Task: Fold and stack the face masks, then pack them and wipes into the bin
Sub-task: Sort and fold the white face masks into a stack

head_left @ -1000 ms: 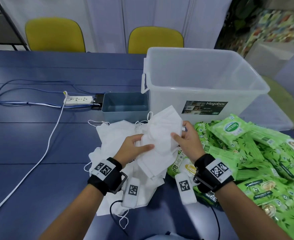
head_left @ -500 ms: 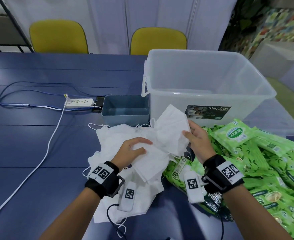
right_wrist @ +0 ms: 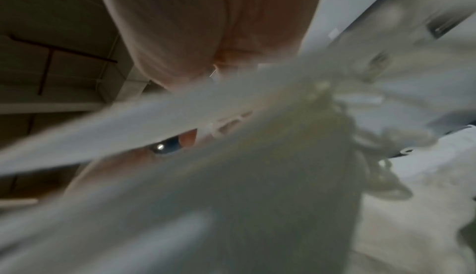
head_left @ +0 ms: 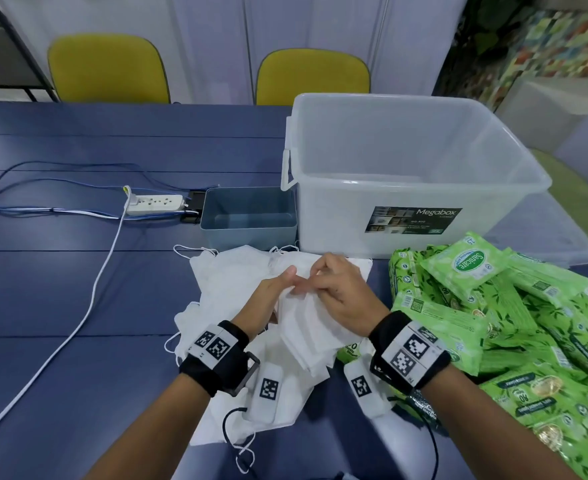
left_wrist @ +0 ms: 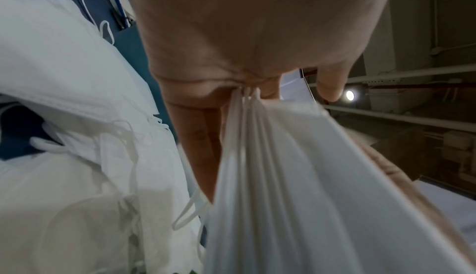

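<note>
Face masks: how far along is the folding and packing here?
Done: several folded masks stacked in the left hand. In hand: right hand adds another. Left: loose mask pile, wipes packs; nothing visible inside the clear bin.

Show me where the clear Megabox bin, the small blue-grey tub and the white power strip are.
Megabox bin (head_left: 327, 216), head view, bare front wall.
Blue-grey tub (head_left: 247, 235), head view, front wall.
Power strip (head_left: 155, 204), head view, top face.
</note>
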`<action>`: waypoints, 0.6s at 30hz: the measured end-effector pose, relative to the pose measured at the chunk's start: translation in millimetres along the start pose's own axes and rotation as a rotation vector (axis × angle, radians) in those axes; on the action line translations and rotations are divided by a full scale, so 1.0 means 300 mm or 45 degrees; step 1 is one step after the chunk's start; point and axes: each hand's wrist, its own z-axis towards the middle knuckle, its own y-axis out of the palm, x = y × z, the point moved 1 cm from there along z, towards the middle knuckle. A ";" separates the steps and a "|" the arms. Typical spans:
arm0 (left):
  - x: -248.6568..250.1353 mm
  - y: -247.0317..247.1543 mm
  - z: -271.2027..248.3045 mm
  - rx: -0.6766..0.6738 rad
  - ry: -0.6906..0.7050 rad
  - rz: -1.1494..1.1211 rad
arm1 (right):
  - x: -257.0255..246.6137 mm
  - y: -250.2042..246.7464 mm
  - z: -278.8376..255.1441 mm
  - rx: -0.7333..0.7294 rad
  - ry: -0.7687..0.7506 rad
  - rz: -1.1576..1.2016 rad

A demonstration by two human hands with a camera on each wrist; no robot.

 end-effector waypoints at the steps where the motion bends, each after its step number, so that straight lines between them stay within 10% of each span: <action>1: -0.009 -0.004 -0.001 -0.010 0.011 -0.035 | -0.001 0.016 0.001 0.014 -0.037 0.026; 13: -0.048 -0.025 -0.081 0.040 0.250 0.076 | -0.041 0.073 0.003 0.174 0.135 0.410; 18: -0.091 -0.060 -0.124 0.092 0.209 0.038 | 0.037 0.077 -0.055 0.421 0.596 0.519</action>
